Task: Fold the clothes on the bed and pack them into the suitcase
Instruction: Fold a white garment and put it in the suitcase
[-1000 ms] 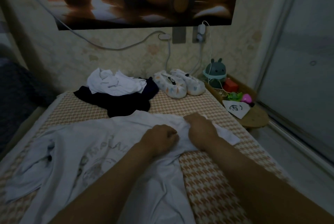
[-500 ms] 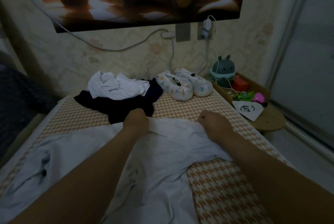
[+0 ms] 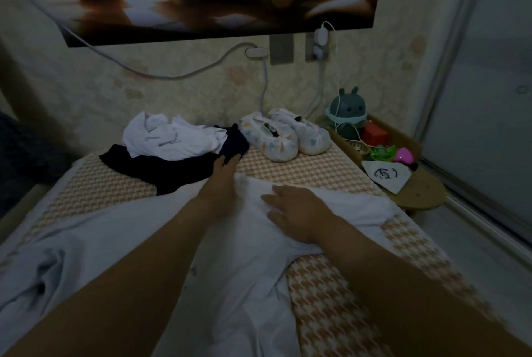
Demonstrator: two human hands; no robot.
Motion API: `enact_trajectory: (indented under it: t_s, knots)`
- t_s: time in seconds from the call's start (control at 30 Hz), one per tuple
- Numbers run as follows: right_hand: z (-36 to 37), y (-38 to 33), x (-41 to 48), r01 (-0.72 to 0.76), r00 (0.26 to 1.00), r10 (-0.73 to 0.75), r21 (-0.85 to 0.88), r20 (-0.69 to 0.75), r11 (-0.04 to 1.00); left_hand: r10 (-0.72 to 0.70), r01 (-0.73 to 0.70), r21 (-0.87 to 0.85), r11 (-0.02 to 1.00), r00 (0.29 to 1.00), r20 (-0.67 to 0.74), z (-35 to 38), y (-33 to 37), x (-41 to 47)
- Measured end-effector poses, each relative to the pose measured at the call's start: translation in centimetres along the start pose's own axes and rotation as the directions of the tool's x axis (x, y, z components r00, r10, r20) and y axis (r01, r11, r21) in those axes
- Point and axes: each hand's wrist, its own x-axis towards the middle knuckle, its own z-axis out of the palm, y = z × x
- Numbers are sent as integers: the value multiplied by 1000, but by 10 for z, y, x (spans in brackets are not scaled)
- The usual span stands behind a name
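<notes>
right hand [image 3: 296,212] flat on white shirt [image 3: 244,256], fingers slightly spread; left hand [image 3: 223,181] fingers straight, together, tips touching dark garment [image 3: 161,166].

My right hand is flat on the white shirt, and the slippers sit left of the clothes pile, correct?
Not quite: the head view shows the slippers right of the clothes pile, not left. The right hand is flat on the white shirt, as you said.
</notes>
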Motion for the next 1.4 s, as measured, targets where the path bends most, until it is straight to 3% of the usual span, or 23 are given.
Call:
enact_trajectory:
  t_s: [0.07, 0.23, 0.3, 0.4, 0.5, 0.57, 0.67, 0.77, 0.87, 0.97, 1.07, 1.17, 1.23, 1.3, 1.33, 1.4]
  knots:
    - [5, -5, 2, -152, 970, 161, -63, 179, 986, 59, -58, 16, 998, 997, -51, 1, -4, -8]
    - [-10, -36, 22, -330, 912, 399, -405, 96, 853, 123, -133, -32, 991, 970, -209, -22, -46, -34]
    - [-8, -60, 30, -306, 938, 346, -389, 34, 869, 121, -114, 40, 993, 961, -248, -37, -83, -49]
    - [-2, -97, 47, -163, 986, 150, -194, -77, 967, 26, 13, 148, 989, 965, -259, -67, -135, -73]
    - [5, -131, 70, 28, 988, -41, -90, -151, 996, -168, 190, 293, 937, 981, -97, -83, -165, -97]
    - [8, -147, 92, 94, 982, -110, -107, -151, 990, -230, 224, 331, 917, 973, -21, -84, -178, -107]
    - [5, -158, 122, 77, 994, -92, -227, -60, 971, -158, 174, 380, 909, 985, -73, -88, -188, -112]
    - [7, -152, 135, 15, 999, -32, -438, -32, 899, -108, 149, 325, 934, 984, -141, -100, -193, -108]
    - [10, -145, 137, 21, 959, -155, -487, -236, 873, -121, 123, 119, 985, 992, -21, -103, -193, -96]
    - [14, -134, 129, 53, 881, -280, -510, -381, 858, -158, 154, 69, 986, 986, 50, -93, -182, -86]
    - [16, -120, 109, 215, 794, -422, -447, -438, 868, -62, 64, 41, 997, 996, -61, -94, -170, -87]
    - [12, -113, 90, 319, 798, -428, -304, -425, 897, 106, -92, 79, 993, 976, -192, -111, -158, -94]
    - [16, -110, 78, 329, 855, -322, -56, -407, 943, 101, -99, 128, 987, 995, -10, -121, -151, -100]
    - [23, -109, 72, 235, 926, -147, 226, -347, 945, -15, 11, 24, 1000, 981, 194, -117, -146, -106]
    - [27, -108, 70, 169, 950, -73, 302, -305, 938, -35, 42, -39, 998, 986, 160, -111, -145, -108]
    - [36, -105, 72, 76, 962, 8, 298, -273, 951, -10, 9, -17, 1000, 996, -89, -95, -147, -106]
